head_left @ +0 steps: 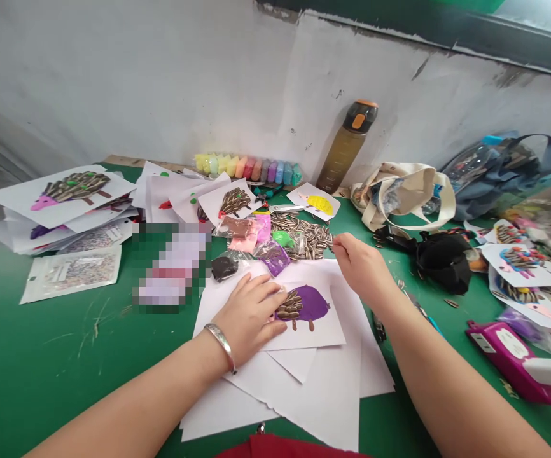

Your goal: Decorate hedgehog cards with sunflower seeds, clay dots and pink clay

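My left hand (pixel 254 312), fingers spread, rests on the white paper sheet (pixel 326 336) bearing a flat purple clay hedgehog (pixel 312 301), before me on the green counter (pixel 89 362). My right hand (pixel 361 267) has its grip together beside the heaped striped seeds (pixel 311 234); whether on one, I cannot tell. Seeds should sit best pressed gently in overlapping rows. The hedgehog's long axis runs sideways, head end left, legs toward me.
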Available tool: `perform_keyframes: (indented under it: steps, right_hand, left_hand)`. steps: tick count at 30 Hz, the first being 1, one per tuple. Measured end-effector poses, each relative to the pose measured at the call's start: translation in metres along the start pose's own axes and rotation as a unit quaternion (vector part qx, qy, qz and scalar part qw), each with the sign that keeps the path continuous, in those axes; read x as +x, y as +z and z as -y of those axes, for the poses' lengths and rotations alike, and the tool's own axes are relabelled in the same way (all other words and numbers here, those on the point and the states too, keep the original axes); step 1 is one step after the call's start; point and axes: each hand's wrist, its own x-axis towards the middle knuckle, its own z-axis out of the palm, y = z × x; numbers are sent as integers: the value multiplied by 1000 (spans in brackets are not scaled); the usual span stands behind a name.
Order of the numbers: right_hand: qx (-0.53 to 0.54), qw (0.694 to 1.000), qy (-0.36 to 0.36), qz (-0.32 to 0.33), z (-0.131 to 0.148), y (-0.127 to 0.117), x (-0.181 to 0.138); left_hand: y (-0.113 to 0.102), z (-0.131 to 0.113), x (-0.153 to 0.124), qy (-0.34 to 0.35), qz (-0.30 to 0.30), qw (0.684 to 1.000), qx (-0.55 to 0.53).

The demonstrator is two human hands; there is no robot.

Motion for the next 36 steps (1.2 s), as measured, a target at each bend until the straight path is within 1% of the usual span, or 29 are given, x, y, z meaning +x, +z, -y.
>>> perform_keyframes:
  steps: [2, 4, 7, 10, 12, 14, 17, 21, 27, 32, 36]
  right_hand:
    - [75, 997, -6, 5, 7, -11, -9]
    - [143, 989, -27, 13, 15, -18, -21]
    - [219, 973, -45, 56, 26, -19, -44]
    - [259, 959, -52, 105, 34, -16, -63]
    - [262, 955, -67, 125, 36, -14, -71]
    - [254, 955, -85, 126, 36, -13, -73]
    - [255, 954, -102, 121, 34, -11, -73]
    - [252, 951, -114, 140, 33, -5, -72]
    - [202, 963, -132, 121, 33, 0, -71]
    - [193, 964, -150, 102, 34, 2, -71]
    - [186, 967, -149, 87, 35, 5, -73]
  left_hand:
    - [0, 0, 1, -2, 0, 1000, -2]
    - [-1, 0, 2, -3, 2, 1000, -5]
    - [-1, 0, 3, 8, 2, 1000, -4]
    - [0, 0, 3, 25, -3, 1000, 3]
    - [0, 1, 3, 25, -7, 1000, 6]
    - [1, 0, 3, 19, -10, 1000, 8]
    - [0, 0, 4, 18, -10, 1000, 10]
    - [-1, 0, 4, 29, -7, 1000, 11]
    - [1, 1, 4, 28, -16, 999, 17]
    - [1, 1, 5, 32, -10, 999, 24]
    - [0, 0, 5, 29, -9, 999, 24]
